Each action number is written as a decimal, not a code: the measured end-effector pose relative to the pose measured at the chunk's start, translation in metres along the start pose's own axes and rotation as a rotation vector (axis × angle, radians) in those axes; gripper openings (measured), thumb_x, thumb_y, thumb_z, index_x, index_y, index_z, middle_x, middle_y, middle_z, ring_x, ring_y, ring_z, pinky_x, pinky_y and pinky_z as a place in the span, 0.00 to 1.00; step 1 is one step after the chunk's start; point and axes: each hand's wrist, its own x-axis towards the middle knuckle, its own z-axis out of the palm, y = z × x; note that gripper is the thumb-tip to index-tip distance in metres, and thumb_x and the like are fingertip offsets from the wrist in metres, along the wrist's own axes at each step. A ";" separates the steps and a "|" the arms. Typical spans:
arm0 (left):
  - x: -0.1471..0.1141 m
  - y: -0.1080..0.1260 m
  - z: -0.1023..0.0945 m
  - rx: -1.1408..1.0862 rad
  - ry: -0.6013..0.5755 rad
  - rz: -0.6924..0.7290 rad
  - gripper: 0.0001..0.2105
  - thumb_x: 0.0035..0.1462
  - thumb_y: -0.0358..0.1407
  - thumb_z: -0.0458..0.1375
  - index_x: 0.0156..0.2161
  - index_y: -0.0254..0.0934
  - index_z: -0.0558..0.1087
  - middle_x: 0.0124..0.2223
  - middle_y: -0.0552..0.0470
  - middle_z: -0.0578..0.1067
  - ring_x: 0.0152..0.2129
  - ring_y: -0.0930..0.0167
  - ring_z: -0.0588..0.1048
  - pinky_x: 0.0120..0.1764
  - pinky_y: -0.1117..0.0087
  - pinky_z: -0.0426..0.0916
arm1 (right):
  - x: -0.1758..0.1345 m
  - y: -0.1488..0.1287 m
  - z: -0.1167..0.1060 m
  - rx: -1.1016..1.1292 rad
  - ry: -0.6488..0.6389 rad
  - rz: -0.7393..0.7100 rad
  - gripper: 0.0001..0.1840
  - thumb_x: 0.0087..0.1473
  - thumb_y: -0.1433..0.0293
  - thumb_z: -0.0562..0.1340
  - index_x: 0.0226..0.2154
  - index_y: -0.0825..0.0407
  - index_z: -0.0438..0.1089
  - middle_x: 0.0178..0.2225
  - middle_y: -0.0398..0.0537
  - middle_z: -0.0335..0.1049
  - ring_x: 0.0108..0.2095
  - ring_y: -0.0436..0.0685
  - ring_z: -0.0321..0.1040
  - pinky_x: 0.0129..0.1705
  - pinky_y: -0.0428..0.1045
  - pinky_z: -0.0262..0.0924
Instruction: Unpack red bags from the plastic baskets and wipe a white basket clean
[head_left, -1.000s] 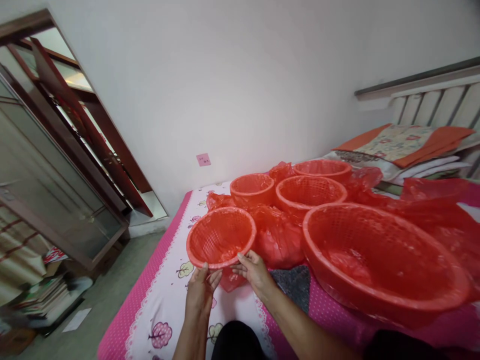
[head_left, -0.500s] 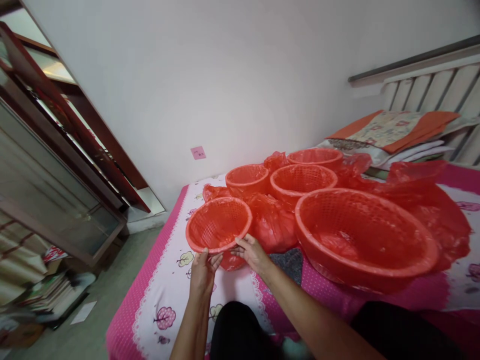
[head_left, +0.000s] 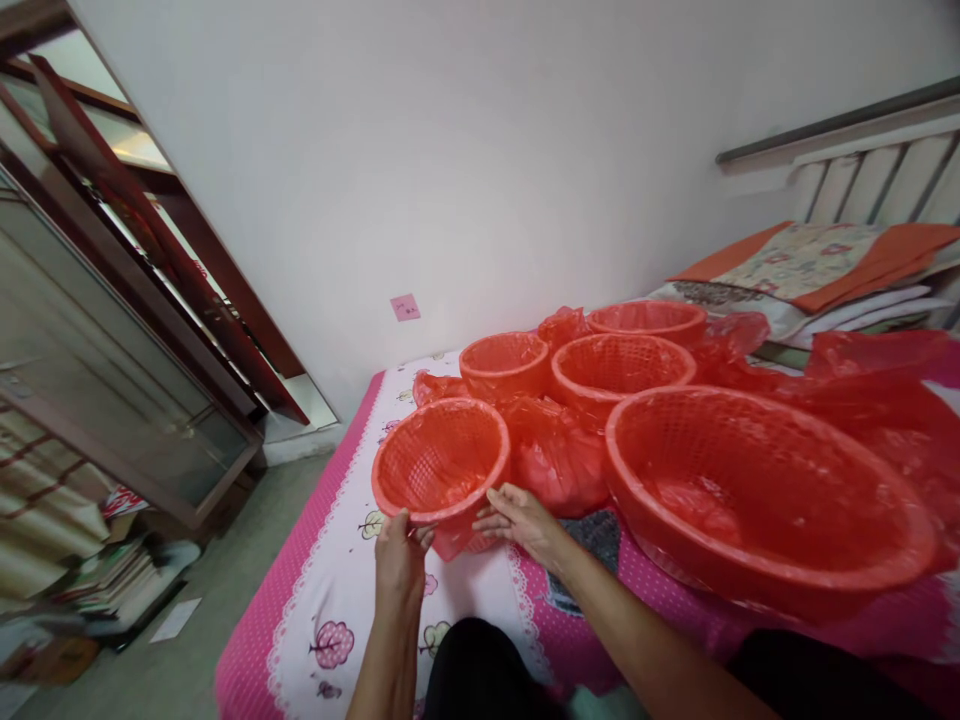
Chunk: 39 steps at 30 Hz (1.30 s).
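Observation:
A small red plastic basket (head_left: 435, 455), lined with thin red plastic, sits tilted toward me on the bed's left part. At its near rim my left hand (head_left: 400, 550) is closed, thumb up against the edge and fingers below it. My right hand (head_left: 519, 518) holds the near right side of that rim between thumb and fingers, where some red plastic hangs down outside. Just right of this basket lies a bunched red plastic bag (head_left: 559, 460). A large red basket (head_left: 757, 570) stands further right, with crumpled plastic inside.
Behind are more red baskets: one at back left (head_left: 502, 365), one in the middle (head_left: 622, 375), one at the back (head_left: 649, 318). Folded cushions and cloths (head_left: 817, 265) are stacked by the radiator. A dark grey cloth (head_left: 596, 540) lies near my knees. The bed edge (head_left: 300, 560) drops to the floor.
The view has shifted slightly, so the large basket appears nearer and further right. My right hand has moved a little along the small basket's rim, and more plastic hangs below it.

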 end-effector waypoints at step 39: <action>-0.058 -0.019 0.074 1.616 -0.282 0.433 0.06 0.60 0.35 0.63 0.31 0.40 0.73 0.25 0.46 0.75 0.35 0.52 0.80 0.51 0.52 0.64 | -0.034 0.006 -0.068 -0.115 0.226 -0.105 0.30 0.49 0.47 0.73 0.50 0.44 0.79 0.61 0.55 0.72 0.60 0.70 0.70 0.59 0.65 0.65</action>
